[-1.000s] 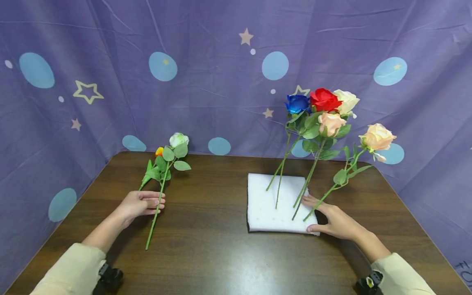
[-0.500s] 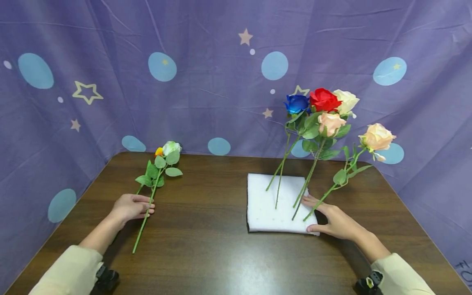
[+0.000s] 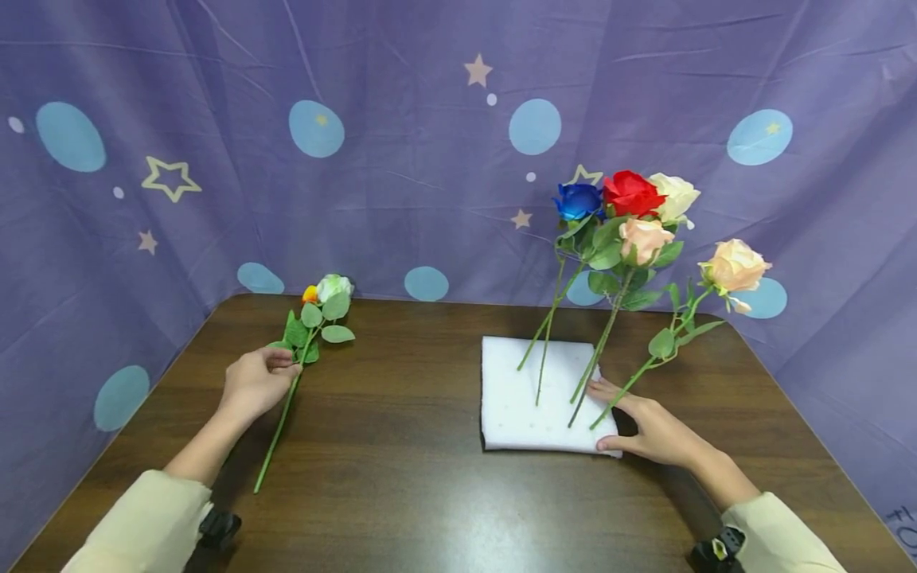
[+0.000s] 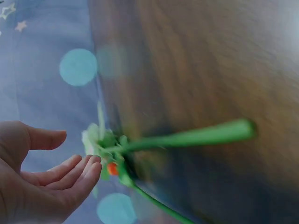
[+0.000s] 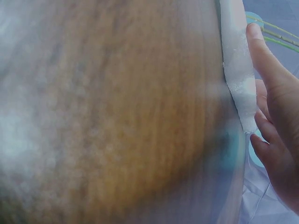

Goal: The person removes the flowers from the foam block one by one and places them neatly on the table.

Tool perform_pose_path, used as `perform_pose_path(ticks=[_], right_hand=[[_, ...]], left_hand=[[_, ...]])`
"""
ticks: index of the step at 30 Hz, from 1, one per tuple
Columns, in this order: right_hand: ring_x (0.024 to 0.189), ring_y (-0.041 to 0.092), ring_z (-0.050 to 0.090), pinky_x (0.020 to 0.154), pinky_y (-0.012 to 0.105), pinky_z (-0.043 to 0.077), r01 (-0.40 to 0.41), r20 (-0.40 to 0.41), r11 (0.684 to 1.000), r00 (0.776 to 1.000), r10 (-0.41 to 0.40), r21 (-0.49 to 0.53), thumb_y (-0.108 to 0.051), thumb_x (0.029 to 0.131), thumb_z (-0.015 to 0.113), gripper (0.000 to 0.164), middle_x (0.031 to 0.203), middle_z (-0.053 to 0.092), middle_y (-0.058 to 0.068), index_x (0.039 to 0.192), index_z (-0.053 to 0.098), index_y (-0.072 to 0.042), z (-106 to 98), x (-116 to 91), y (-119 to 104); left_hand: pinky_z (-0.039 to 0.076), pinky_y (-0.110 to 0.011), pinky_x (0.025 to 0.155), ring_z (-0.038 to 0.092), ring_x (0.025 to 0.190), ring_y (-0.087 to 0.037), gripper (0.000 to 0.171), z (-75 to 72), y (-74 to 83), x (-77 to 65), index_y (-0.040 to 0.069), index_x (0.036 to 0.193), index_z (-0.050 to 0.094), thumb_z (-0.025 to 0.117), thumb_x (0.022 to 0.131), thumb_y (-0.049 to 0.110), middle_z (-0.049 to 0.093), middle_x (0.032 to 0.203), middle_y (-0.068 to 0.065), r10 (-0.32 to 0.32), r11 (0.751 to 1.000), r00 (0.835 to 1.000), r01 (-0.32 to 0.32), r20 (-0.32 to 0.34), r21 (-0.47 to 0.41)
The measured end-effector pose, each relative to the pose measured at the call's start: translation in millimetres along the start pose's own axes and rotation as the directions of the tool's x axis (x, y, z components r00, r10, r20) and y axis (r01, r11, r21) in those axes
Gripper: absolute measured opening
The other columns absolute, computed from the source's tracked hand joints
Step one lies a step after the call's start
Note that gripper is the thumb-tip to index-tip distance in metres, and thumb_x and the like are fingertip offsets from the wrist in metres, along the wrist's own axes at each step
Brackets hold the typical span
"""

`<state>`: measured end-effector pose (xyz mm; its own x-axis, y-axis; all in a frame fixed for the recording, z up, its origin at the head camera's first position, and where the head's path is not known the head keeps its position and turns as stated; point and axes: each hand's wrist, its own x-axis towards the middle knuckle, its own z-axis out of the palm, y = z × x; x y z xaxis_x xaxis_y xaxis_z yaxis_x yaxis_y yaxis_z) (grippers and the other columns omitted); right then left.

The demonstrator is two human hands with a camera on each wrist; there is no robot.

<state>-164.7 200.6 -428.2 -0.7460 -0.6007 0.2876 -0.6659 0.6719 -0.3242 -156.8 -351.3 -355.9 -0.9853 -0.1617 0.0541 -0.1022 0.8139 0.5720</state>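
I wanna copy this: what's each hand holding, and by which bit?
The left hand holds nothing: thumb and fingers are apart. The right hand touches the white block at its right edge; whether it grips, I can't tell.

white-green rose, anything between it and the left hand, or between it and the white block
Nothing visible blocks either path. The left hand is right by the white-green rose, a yellow-orange flower sits just left of that rose, and only tabletop shows toward the white block.
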Motion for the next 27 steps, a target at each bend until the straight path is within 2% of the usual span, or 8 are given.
perform_pose_path(ticks=[3, 9, 15, 23, 27], right_hand=[[0.127, 0.038, 0.051, 0.107, -0.004, 0.012, -0.007, -0.001, 1.0, 1.0, 0.007, 0.001, -0.043, 0.073, 0.08, 0.079, 0.142, 0.054, 0.013, 0.138, 0.051, -0.009, -1, 0, 0], [0.128, 0.038, 0.05, 0.106, -0.005, 0.01, -0.024, 0.014, 1.0, 1.0, 0.024, 0.001, -0.045, 0.074, 0.078, 0.079, 0.143, 0.053, 0.013, 0.139, 0.051, -0.01, -1, 0, 0], [0.128, 0.038, 0.049, 0.107, -0.004, 0.011, -0.016, 0.014, 1.0, 1.0, 0.016, -0.003, -0.045, 0.074, 0.078, 0.079, 0.143, 0.052, 0.012, 0.139, 0.051, -0.01, 0, -1, 0], [0.128, 0.038, 0.049, 0.108, -0.004, 0.01, -0.017, 0.017, 1.0, 1.0, 0.017, -0.016, -0.047, 0.074, 0.077, 0.079, 0.143, 0.052, 0.012, 0.139, 0.051, -0.011, 0, 0, 1], [0.129, 0.038, 0.048, 0.108, -0.003, 0.01, -0.02, 0.026, 1.0, 0.999, 0.021, -0.015, -0.047, 0.074, 0.077, 0.079, 0.144, 0.051, 0.012, 0.139, 0.051, -0.011, -1, 0, 0]], left_hand=[[0.047, -0.054, 0.092, 0.068, 0.098, -0.038, 0.036, 2.5, 16.3, 3.4, -0.007, 0.116, 0.062, 0.062, 0.09, 0.018, 0.07, 0.108, -0.025, 0.049, 0.998, 0.999, -0.049, 0.006, -0.031], [0.053, -0.048, 0.092, 0.066, 0.106, -0.038, 0.037, 17.3, 47.4, 13.1, -0.006, 0.12, 0.059, 0.06, 0.093, 0.017, 0.067, 0.116, -0.025, 0.109, 0.988, 0.99, -0.098, 0.089, -0.118], [0.054, -0.045, 0.093, 0.066, 0.108, -0.035, 0.034, 43.6, 73.3, 28.5, -0.002, 0.12, 0.061, 0.061, 0.093, 0.017, 0.068, 0.117, -0.022, 0.16, 0.972, 0.981, -0.137, 0.108, -0.193], [0.056, -0.041, 0.093, 0.066, 0.107, -0.031, 0.032, 77.4, 116.8, 49.1, 0.0, 0.118, 0.062, 0.063, 0.091, 0.016, 0.069, 0.116, -0.02, 0.24, 0.937, 0.965, -0.203, 0.103, -0.284], [0.054, -0.04, 0.097, 0.064, 0.111, -0.03, 0.033, 93.1, 138.7, 53.3, 0.001, 0.121, 0.061, 0.063, 0.092, 0.018, 0.067, 0.121, -0.018, 0.275, 0.918, 0.951, -0.216, 0.14, -0.331]])
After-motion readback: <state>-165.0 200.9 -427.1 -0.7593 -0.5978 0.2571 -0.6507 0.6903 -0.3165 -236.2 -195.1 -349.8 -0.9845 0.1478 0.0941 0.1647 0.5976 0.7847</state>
